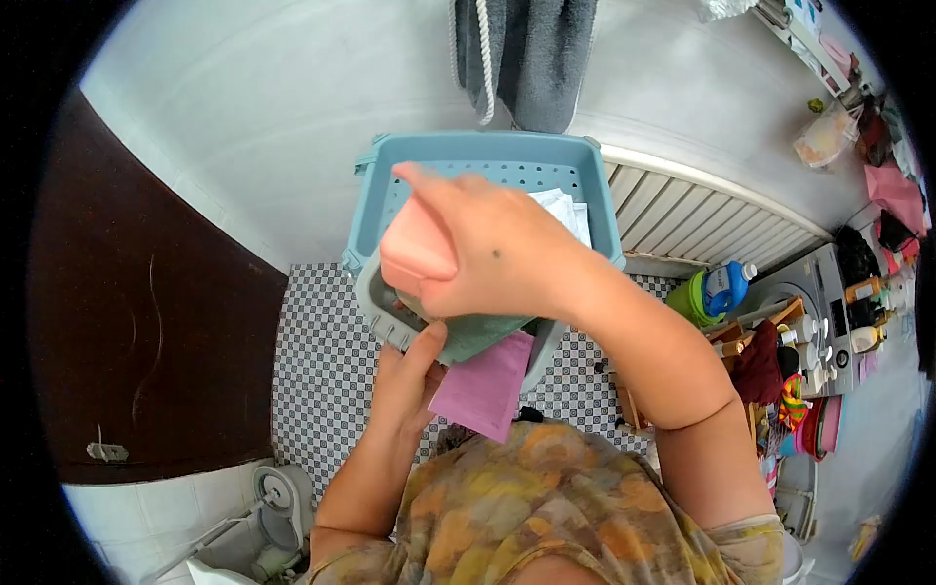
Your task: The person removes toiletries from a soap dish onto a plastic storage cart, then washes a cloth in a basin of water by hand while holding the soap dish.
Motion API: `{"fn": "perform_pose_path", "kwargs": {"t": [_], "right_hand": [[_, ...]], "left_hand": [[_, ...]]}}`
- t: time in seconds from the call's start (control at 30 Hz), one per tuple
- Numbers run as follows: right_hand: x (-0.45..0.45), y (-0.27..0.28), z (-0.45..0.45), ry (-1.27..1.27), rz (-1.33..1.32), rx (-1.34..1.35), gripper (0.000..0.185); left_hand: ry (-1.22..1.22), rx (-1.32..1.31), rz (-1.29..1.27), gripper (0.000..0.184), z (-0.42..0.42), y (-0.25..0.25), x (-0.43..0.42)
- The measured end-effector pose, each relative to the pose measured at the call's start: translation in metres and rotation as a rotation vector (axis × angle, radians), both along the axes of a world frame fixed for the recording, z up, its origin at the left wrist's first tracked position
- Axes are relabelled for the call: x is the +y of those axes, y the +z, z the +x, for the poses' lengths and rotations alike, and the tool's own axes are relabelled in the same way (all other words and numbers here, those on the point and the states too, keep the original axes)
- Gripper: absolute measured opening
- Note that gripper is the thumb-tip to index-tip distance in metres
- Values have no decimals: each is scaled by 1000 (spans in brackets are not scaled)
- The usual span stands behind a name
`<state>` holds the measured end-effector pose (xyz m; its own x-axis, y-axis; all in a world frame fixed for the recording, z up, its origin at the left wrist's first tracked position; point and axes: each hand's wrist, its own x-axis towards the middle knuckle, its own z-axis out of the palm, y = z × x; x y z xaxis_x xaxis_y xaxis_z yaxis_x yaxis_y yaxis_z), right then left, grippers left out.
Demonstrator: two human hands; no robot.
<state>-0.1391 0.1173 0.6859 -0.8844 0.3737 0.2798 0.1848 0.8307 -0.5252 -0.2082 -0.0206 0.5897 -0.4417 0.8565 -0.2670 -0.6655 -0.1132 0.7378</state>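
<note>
Right hand (497, 234), pink box (414, 246) between fingers (425, 183)

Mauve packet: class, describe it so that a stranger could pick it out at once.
Find the blue basket, then the smaller grey basket on its near side. Across that basket's near edge, beside the left hand, is a flat mauve packet. Its pinkish colour sets it apart from the green piece next to it.

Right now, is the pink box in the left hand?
No, the right hand holds the pink box, while the left hand is at the edge of the grey basket.
</note>
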Motion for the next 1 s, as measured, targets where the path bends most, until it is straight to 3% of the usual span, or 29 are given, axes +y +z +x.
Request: {"fn": "perform_pose_path", "kwargs": {"t": [0.37,0.5,0.57,0.77,1.0], "right_hand": [[50,18,-2,-96,6,145,75],[89,-14,-18,-159,-20,84,77],[103,-39,-27,-289,48,-116,81],[113,-95,-49,-316,88,-379,90],[120,-120,-49,-252,78,-332,91]], "left_hand": [[-17,-24,-91,48,-13,-4,-8],[21,-26,-52,53,-20,-7,-17],[42,-19,-51,54,-22,-7,-21],[72,-11,-48,60,-28,-8,-25],[66,-37,-45,63,-35,-13,-25]]}}
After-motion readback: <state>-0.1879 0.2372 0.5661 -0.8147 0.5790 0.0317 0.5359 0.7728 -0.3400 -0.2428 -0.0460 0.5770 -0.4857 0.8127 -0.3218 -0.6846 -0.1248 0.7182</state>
